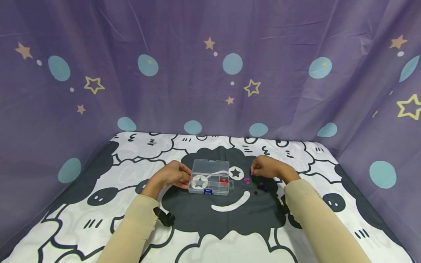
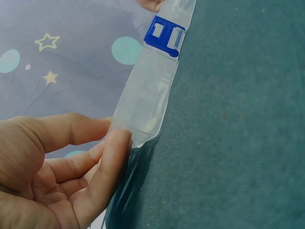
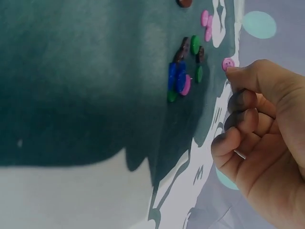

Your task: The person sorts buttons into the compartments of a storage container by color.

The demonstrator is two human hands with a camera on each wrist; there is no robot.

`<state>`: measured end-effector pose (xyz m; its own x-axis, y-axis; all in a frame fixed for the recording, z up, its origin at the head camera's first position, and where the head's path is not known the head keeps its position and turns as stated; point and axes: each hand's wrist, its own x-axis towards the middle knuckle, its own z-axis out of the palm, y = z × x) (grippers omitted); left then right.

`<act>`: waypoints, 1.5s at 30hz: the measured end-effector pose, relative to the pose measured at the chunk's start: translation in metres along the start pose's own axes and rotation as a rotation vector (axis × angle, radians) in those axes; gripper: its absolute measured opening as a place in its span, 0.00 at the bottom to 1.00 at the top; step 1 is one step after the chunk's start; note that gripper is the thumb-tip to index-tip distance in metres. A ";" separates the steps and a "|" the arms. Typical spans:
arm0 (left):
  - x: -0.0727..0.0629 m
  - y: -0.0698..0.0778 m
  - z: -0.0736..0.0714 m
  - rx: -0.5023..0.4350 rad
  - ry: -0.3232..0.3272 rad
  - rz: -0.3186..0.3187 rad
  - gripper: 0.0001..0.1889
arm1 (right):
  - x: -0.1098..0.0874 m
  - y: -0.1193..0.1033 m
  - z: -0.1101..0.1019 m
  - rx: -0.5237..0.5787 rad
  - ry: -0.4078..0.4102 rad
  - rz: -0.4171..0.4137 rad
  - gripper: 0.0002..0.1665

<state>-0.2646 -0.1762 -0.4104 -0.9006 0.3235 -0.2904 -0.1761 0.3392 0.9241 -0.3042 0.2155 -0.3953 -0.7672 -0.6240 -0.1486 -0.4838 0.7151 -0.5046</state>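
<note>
A clear plastic compartment box (image 1: pixel 217 192) with a blue latch (image 2: pixel 164 36) lies on the dark patch of the cloth, its lid (image 1: pixel 205 167) raised at the back. Small red pieces (image 1: pixel 224 179) sit in a compartment on its right side. At the box's left end, my left hand (image 1: pixel 172 175) holds the corner between thumb and fingers. Right of the box, my right hand (image 1: pixel 268 167) pinches a pink button (image 3: pixel 228 64) between thumb and forefinger, the other fingers curled. Close by lie loose blue buttons (image 3: pixel 180 76), green buttons (image 3: pixel 195 45) and pink buttons (image 3: pixel 208 32).
Brown buttons (image 3: pixel 185 3) lie among the loose ones. A black-and-white patterned cloth (image 1: pixel 227 252) covers the surface. Behind it and along both sides hangs a purple curtain (image 1: pixel 184 91) with stars and blue dots.
</note>
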 end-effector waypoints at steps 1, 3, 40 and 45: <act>0.000 0.000 0.000 -0.002 -0.001 -0.001 0.16 | 0.000 0.000 0.000 0.001 0.004 -0.007 0.07; 0.000 -0.001 0.000 -0.004 -0.002 -0.005 0.16 | -0.001 -0.001 -0.001 0.009 0.014 -0.019 0.07; 0.000 -0.001 -0.002 0.003 0.002 0.001 0.17 | 0.002 -0.063 -0.004 -0.006 0.044 -0.151 0.05; -0.001 0.001 -0.002 0.004 -0.003 -0.003 0.17 | 0.002 -0.074 0.000 -0.027 0.044 -0.179 0.07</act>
<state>-0.2648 -0.1775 -0.4094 -0.8986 0.3254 -0.2943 -0.1775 0.3437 0.9222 -0.2696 0.1612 -0.3584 -0.6853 -0.7279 -0.0211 -0.6249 0.6027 -0.4962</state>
